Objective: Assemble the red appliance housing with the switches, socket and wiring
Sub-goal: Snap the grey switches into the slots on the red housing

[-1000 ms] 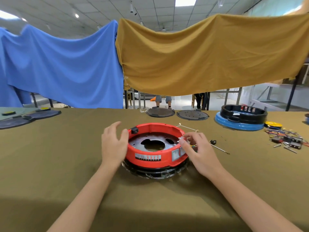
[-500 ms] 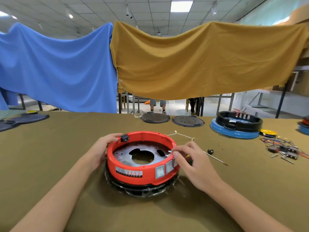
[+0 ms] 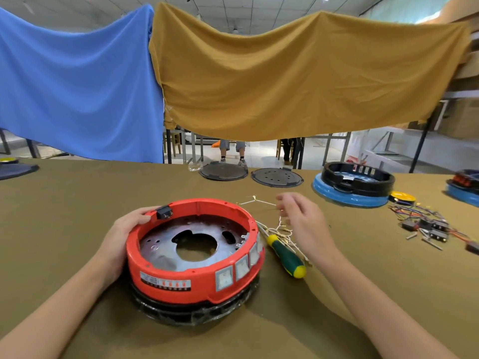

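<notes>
Red appliance housing sits at the worktop's near edge; left hand grips its left rim. Right hand hovers beside it, fingers relaxed, above white wiring.

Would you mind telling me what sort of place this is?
Probably an assembly workshop: a long olive cloth-covered table carries a round red plastic housing, a loose pile of wired switches and a green-handled screwdriver.
</notes>
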`<state>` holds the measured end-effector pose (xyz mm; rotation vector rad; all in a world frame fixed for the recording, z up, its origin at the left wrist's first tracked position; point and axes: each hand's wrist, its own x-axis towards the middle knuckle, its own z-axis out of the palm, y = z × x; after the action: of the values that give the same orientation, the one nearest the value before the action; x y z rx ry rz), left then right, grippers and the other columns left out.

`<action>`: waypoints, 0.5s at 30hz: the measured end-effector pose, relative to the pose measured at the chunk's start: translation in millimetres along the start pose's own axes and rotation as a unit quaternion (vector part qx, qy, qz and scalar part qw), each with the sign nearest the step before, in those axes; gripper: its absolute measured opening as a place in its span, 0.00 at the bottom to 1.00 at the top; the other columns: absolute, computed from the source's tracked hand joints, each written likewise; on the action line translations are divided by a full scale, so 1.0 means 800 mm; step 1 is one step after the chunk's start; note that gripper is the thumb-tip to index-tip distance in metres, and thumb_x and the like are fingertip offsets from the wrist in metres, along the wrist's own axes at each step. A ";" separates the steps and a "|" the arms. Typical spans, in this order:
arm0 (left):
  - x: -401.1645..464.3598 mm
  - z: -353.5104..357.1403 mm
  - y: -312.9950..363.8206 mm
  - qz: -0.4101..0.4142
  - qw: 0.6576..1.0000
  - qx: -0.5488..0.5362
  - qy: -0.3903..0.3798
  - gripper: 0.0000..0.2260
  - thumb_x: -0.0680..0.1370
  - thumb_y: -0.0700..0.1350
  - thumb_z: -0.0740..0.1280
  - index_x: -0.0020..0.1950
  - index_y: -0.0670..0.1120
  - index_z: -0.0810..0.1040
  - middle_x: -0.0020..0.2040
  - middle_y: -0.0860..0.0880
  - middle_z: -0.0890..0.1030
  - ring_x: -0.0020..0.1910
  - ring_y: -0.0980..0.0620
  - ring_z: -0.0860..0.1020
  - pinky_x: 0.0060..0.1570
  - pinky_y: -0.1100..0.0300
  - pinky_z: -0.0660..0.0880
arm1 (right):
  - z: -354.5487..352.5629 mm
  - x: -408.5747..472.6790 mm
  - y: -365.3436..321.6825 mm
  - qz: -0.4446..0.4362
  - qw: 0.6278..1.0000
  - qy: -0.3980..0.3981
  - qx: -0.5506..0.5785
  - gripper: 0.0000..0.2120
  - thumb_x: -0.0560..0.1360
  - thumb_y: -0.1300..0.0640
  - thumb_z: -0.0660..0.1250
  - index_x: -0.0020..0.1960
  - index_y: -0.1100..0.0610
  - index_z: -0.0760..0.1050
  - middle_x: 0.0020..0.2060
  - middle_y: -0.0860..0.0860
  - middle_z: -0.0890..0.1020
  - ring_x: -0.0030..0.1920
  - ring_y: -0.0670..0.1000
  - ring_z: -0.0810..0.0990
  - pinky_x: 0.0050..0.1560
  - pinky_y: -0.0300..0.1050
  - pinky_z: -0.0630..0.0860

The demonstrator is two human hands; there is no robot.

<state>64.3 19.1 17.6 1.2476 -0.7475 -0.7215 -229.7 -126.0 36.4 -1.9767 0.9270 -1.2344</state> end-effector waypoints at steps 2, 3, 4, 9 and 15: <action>0.003 0.000 -0.003 0.010 1.000 0.011 0.008 0.17 0.77 0.37 0.57 0.62 0.39 0.78 0.59 0.36 0.82 0.59 0.35 0.79 0.66 0.40 0.70 | -0.016 0.007 0.014 0.046 0.998 0.040 -0.024 0.10 0.82 0.52 0.58 0.56 0.47 0.77 0.46 0.43 0.81 0.48 0.43 0.79 0.48 0.42 0.77; 0.004 0.001 -0.005 0.015 1.000 0.016 0.010 0.17 0.77 0.37 0.58 0.62 0.39 0.78 0.59 0.36 0.82 0.59 0.35 0.79 0.66 0.40 0.70 | -0.022 0.010 0.021 0.067 0.996 0.042 -0.042 0.09 0.82 0.54 0.59 0.56 0.48 0.77 0.46 0.44 0.81 0.47 0.44 0.79 0.46 0.42 0.78; 0.005 0.001 -0.006 0.018 1.000 0.021 0.013 0.16 0.78 0.37 0.58 0.62 0.40 0.79 0.59 0.36 0.82 0.58 0.36 0.79 0.66 0.40 0.71 | -0.027 0.013 0.027 0.086 0.994 0.047 -0.057 0.08 0.81 0.56 0.60 0.55 0.49 0.77 0.46 0.45 0.81 0.47 0.44 0.79 0.44 0.41 0.77; 0.001 0.005 -0.009 0.025 1.000 0.016 0.004 0.12 0.79 0.39 0.60 0.59 0.43 0.80 0.57 0.37 0.83 0.53 0.39 0.81 0.61 0.41 0.73 | -0.035 0.018 0.033 0.137 0.987 0.000 -0.085 0.07 0.77 0.59 0.65 0.49 0.49 0.79 0.43 0.48 0.82 0.43 0.49 0.81 0.44 0.47 0.80; -0.010 0.015 -0.008 0.036 0.999 0.008 -0.036 0.12 0.80 0.39 0.59 0.60 0.43 0.78 0.57 0.39 0.82 0.53 0.41 0.81 0.57 0.45 0.75 | -0.025 0.011 0.036 0.124 0.951 -0.147 -0.241 0.01 0.76 0.53 0.69 0.46 0.48 0.78 0.41 0.45 0.81 0.40 0.44 0.80 0.33 0.36 0.74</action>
<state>49.5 17.6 12.1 1.2081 -0.8548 -0.7045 -252.5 -151.8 25.0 -2.2410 1.3632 -0.5820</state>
